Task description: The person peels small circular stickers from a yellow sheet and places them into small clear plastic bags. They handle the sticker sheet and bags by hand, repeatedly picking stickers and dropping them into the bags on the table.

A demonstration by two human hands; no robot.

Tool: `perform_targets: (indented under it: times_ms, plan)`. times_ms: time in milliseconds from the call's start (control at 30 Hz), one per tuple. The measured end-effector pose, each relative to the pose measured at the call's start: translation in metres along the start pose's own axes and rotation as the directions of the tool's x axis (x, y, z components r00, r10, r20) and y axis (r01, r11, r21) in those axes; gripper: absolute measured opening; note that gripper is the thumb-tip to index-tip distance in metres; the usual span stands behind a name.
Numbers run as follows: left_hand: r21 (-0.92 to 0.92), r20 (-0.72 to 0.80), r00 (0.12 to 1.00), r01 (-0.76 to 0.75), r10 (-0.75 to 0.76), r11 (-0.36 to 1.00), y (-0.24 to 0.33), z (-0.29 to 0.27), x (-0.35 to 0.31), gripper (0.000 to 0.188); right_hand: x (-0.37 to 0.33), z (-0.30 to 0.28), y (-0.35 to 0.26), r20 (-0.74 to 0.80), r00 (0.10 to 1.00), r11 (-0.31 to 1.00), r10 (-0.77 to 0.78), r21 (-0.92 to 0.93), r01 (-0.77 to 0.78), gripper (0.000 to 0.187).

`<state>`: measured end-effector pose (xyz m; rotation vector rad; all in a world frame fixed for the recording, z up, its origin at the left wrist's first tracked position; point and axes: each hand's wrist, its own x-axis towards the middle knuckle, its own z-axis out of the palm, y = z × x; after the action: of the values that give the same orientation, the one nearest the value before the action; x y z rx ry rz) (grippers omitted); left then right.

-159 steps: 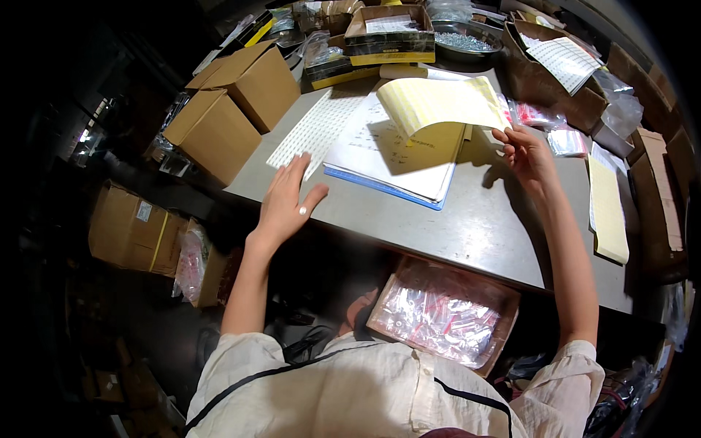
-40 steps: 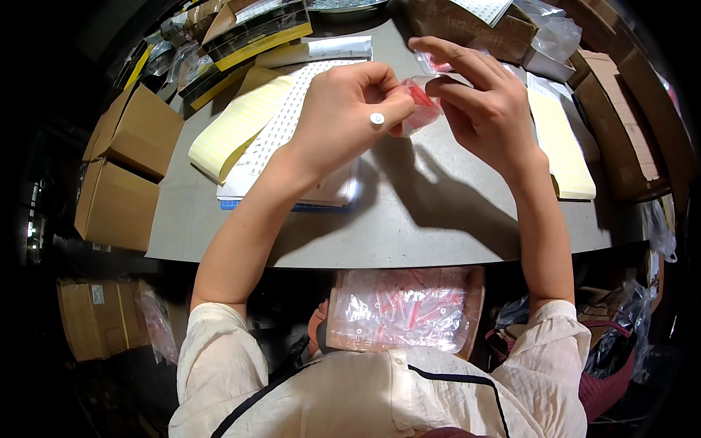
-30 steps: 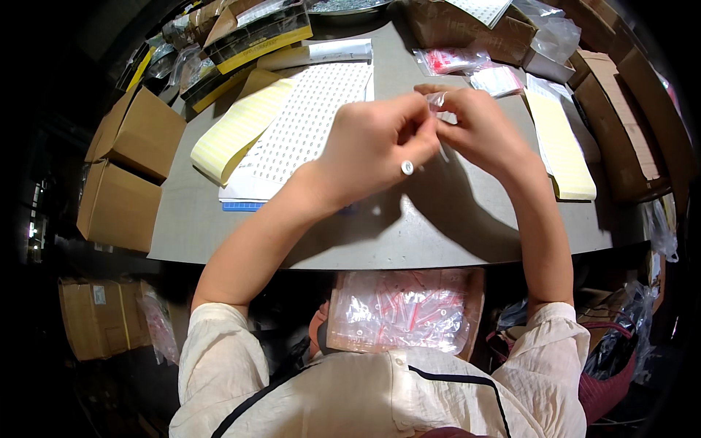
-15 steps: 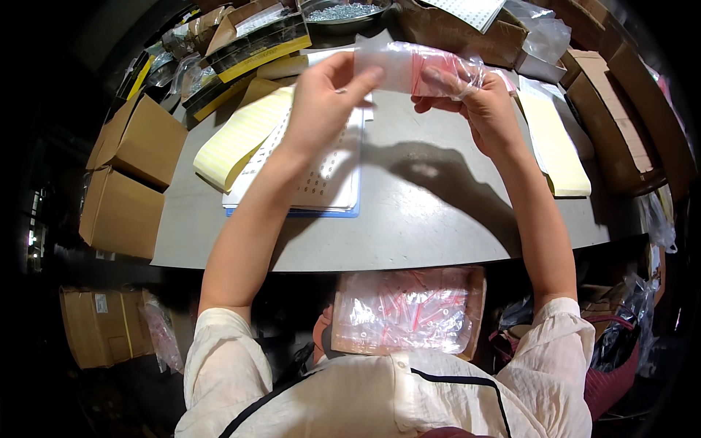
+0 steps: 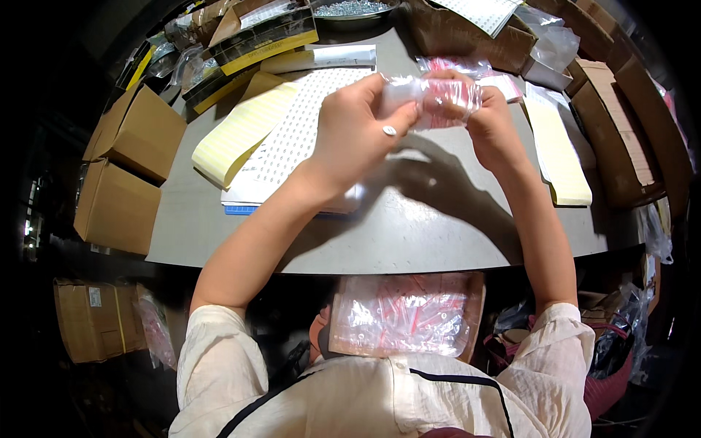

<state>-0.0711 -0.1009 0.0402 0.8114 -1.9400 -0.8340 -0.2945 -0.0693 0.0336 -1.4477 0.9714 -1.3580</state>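
Note:
Above the table, my left hand (image 5: pixel 349 131) pinches the left end of a clear plastic zip bag (image 5: pixel 439 93) between thumb and fingers. A small white round sticker (image 5: pixel 389 131) clings near the base of that thumb. My right hand (image 5: pixel 491 120) is closed on the bag's right end, and some of its fingers show through the film. Whether this is one bag or a stack of them, I cannot tell. Beneath my left arm lies a sheet of small round stickers (image 5: pixel 292 135), beside a curled yellow lined strip (image 5: pixel 228 150).
An open carton (image 5: pixel 478 321) of red-edged clear bags sits below the table's front edge. Brown boxes (image 5: pixel 120 201) stand at the left, and another carton (image 5: pixel 610 124) at the right. At the back is a metal bowl (image 5: pixel 354 9) of small metal parts. A yellow sheet (image 5: pixel 566 164) lies right.
Both hands have come lower with the bag, and the left has moved right, closer to the other. The round sticker now shows clearly near my left thumb.

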Motion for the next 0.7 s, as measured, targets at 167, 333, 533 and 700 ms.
perform_targets:
  times_ms: [167, 333, 533, 700]
  plan:
    - [-0.315, 0.028, 0.999, 0.052, -0.046, 0.948, 0.005, -0.002, 0.004, 0.023, 0.001, 0.004, -0.005, -0.070, 0.997, 0.997, -0.020, 0.067, 0.024, 0.040]
    - [-0.025, -0.036, 0.999, 0.011, -0.012, 1.000, 0.000, 0.001, -0.002, 0.023, 0.002, -0.002, -0.004, 0.062, 0.993, 0.994, 0.101, 0.028, -0.103, 0.055]
    - [-0.473, 0.121, 0.991, 0.109, -0.058, 0.874, -0.005, 0.002, 0.008, 0.025, 0.007, 0.001, 0.004, -0.176, 0.984, 0.999, -0.012, 0.033, 0.018, 0.043]
    - [-0.422, 0.217, 0.965, 0.229, -0.147, 0.877, -0.012, -0.022, 0.023, 0.025, 0.009, 0.000, 0.000, -0.251, 0.966, 0.988, 0.061, 0.152, -0.023, 0.036]
